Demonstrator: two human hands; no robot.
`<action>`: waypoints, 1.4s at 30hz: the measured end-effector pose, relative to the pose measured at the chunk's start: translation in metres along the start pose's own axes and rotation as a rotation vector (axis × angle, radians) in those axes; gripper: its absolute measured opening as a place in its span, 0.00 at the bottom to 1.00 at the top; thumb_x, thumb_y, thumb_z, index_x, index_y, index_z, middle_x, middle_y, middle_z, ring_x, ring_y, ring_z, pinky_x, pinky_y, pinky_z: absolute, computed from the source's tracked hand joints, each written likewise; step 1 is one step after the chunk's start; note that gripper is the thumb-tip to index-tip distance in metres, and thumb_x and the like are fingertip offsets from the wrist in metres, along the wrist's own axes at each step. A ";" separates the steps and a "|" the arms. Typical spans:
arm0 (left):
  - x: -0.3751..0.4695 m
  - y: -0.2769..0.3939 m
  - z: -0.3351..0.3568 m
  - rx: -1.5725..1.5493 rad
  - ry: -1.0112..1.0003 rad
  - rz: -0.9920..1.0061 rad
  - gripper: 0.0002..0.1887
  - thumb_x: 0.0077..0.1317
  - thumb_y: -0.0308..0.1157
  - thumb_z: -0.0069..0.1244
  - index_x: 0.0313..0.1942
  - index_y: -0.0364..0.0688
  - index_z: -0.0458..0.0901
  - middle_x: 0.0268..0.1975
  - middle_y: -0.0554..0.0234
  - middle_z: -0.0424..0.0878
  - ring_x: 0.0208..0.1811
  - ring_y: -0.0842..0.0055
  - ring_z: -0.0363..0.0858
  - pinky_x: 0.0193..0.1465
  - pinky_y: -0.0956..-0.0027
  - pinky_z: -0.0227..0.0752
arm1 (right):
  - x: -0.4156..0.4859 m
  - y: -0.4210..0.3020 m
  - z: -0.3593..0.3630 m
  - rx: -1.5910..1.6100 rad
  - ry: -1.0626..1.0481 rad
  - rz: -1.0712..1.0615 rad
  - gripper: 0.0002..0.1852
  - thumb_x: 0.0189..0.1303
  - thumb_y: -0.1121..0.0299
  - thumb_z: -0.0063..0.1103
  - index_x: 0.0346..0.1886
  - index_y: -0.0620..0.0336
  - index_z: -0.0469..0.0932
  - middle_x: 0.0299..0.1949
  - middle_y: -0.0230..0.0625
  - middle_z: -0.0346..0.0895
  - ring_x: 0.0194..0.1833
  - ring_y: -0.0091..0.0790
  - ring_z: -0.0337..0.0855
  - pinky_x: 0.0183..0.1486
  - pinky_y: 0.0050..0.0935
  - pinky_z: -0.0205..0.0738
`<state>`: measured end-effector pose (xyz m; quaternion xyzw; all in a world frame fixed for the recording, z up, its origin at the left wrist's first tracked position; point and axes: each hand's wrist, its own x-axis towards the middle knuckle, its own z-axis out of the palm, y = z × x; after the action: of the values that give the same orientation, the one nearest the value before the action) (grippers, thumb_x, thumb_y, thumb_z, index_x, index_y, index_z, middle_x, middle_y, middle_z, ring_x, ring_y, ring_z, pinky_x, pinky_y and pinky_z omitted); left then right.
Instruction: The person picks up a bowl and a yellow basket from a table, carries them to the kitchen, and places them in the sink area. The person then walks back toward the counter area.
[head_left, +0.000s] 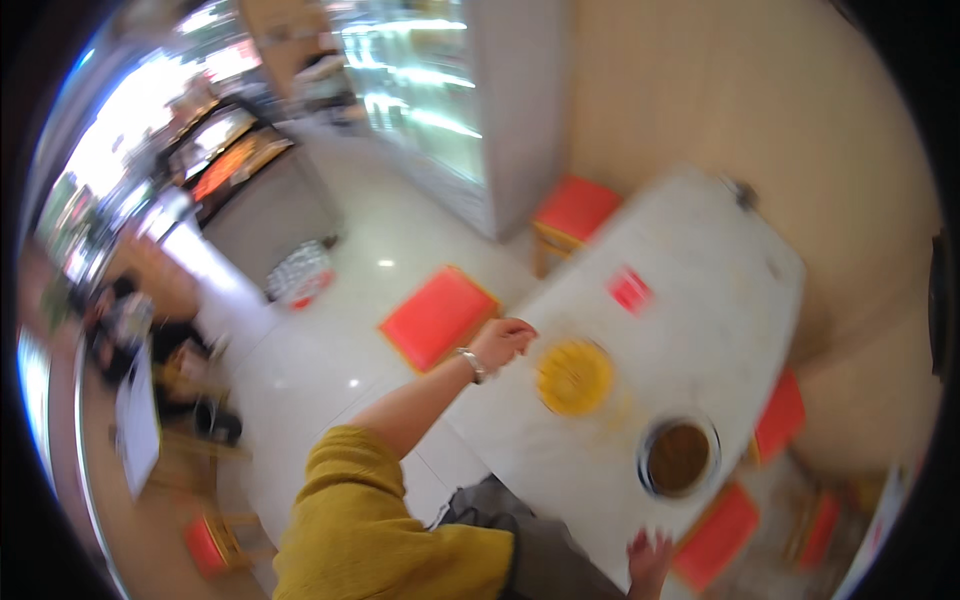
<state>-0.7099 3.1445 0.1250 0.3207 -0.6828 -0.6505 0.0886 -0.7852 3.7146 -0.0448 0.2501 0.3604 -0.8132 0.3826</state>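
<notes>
My left hand (507, 346), a bracelet on its wrist, is above the near-left edge of a pale table (697, 300). Its fingers are curled, and blur hides whether anything small is between them. Just right of it sits a round yellow dish (575, 377) with a fluted rim. At the bottom of the view my right hand (649, 553) is by the table's edge, fingers spread and nothing seen in it. Above that hand on the table stands a round bowl (678, 457) with a shiny rim and brown contents. A small red packet (630, 290) lies beyond the yellow dish.
Red-topped stools (440, 318) stand around the table. A glass-fronted display cooler (420, 97) is beyond, near a tan wall (735, 90). To the left are a counter (262, 187), a patterned bag-like object (300, 274) on the floor, and a seated person (176, 352) at another table.
</notes>
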 end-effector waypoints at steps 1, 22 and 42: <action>0.007 -0.003 0.034 0.014 -0.061 -0.008 0.10 0.68 0.34 0.46 0.42 0.39 0.81 0.25 0.73 0.76 0.18 0.89 0.64 0.20 0.81 0.58 | -0.007 0.000 0.022 0.027 -0.058 -0.048 0.17 0.64 0.51 0.50 0.52 0.45 0.69 0.44 0.38 0.77 0.44 0.34 0.77 0.48 0.37 0.72; 0.111 -0.097 0.310 -0.274 -0.770 -0.524 0.24 0.70 0.48 0.40 0.54 0.38 0.76 0.52 0.58 0.81 0.54 0.73 0.78 0.58 0.67 0.70 | 0.075 -0.006 0.097 -0.094 0.049 -0.105 0.25 0.57 0.65 0.58 0.57 0.49 0.60 0.53 0.36 0.70 0.47 0.39 0.76 0.49 0.47 0.75; -0.117 -0.070 0.436 -0.015 -1.152 -0.551 0.23 0.70 0.41 0.37 0.58 0.36 0.70 0.56 0.53 0.77 0.56 0.65 0.76 0.58 0.61 0.71 | -0.203 0.007 0.018 -0.126 0.334 -0.447 0.50 0.54 0.44 0.60 0.73 0.45 0.39 0.63 0.36 0.59 0.57 0.37 0.62 0.54 0.49 0.64</action>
<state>-0.8307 3.5757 0.0331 0.0825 -0.5090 -0.7223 -0.4609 -0.6642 3.7872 0.1020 0.2706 0.5143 -0.8010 0.1437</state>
